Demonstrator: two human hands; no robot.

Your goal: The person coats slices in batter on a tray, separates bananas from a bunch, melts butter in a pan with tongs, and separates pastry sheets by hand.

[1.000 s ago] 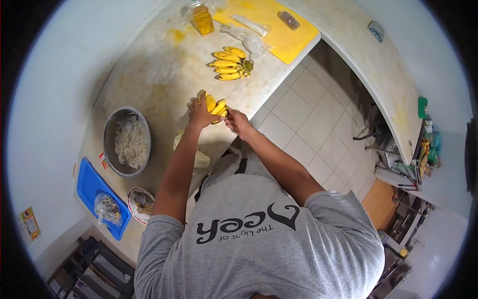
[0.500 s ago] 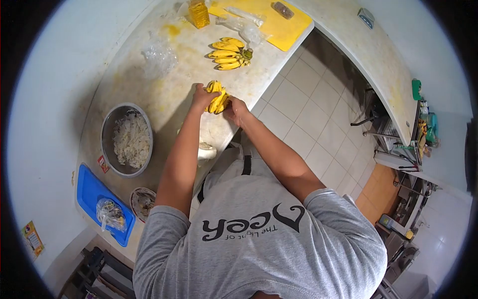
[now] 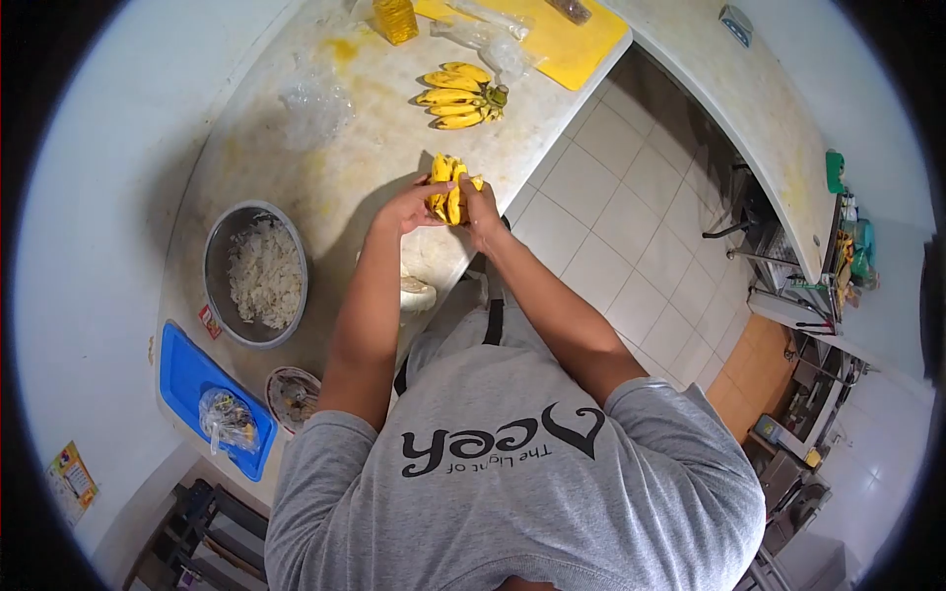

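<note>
In the upper centre of the frame, bananas are held between the left hand and the right hand. Above them, a banana bunch is set on the table, below a board. Left of centre, food is contained in a basin, above a tray.

A pale wall runs along the left side of the table, and a small poster hangs on it past the table's near end. Dark furniture, its kind unclear, stands by that same end. Right of the table lies a floor of light square tiles, with a brown patch farther off. A long counter begins near the table's far corner. Light falls brightly on the tabletop.
</note>
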